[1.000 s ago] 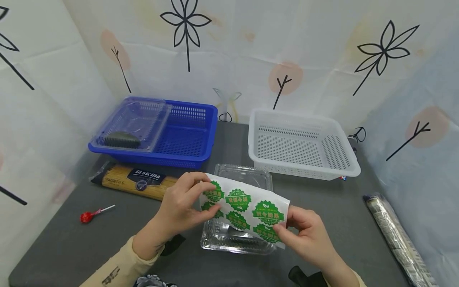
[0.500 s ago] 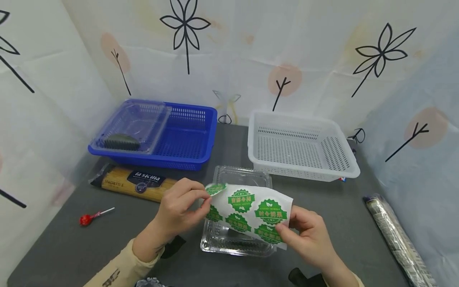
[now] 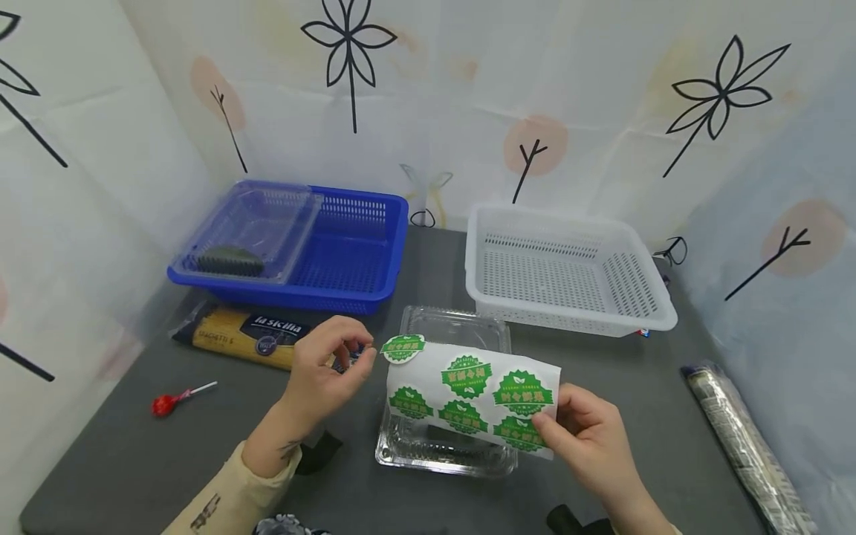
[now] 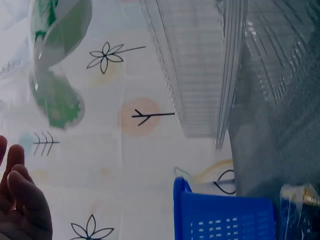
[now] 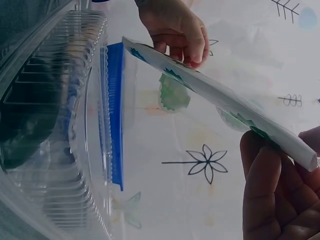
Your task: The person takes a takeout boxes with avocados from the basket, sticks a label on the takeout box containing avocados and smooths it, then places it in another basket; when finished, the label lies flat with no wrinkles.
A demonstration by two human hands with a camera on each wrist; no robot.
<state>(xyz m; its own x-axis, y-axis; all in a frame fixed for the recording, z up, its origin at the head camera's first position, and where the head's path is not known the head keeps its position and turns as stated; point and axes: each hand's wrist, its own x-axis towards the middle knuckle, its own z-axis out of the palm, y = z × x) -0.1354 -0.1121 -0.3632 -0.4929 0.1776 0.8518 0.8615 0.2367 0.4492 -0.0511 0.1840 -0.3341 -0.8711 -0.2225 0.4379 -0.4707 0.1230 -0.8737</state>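
Note:
A white sheet of green round stickers [image 3: 428,375] is held above a clear plastic clamshell box [image 3: 444,457]. My right hand [image 3: 591,438] pinches its right end, thumb in front and fingers behind. At the top left corner one sticker [image 3: 403,349] is partly lifted and juts past the sheet's edge. My left hand [image 3: 328,364] hovers just left of that sticker, fingers loosely bent, thumb and forefinger apart, holding nothing. In the left wrist view the fingers [image 4: 25,195] stand apart from the sheet. The right wrist view shows a dark green thing [image 5: 30,115] inside the box.
A blue basket [image 3: 348,301] with a clear container [image 3: 267,215] in it stands at back left, a white basket [image 3: 555,316] at back right. Spaghetti [image 3: 227,334] and a red lollipop [image 3: 163,405] lie left. A long silvery packet [image 3: 742,446] lies right.
The corner sticker has been peeled up by the left hand, which then let go and drew away to the left. The right hand and sheet have shifted slightly right.

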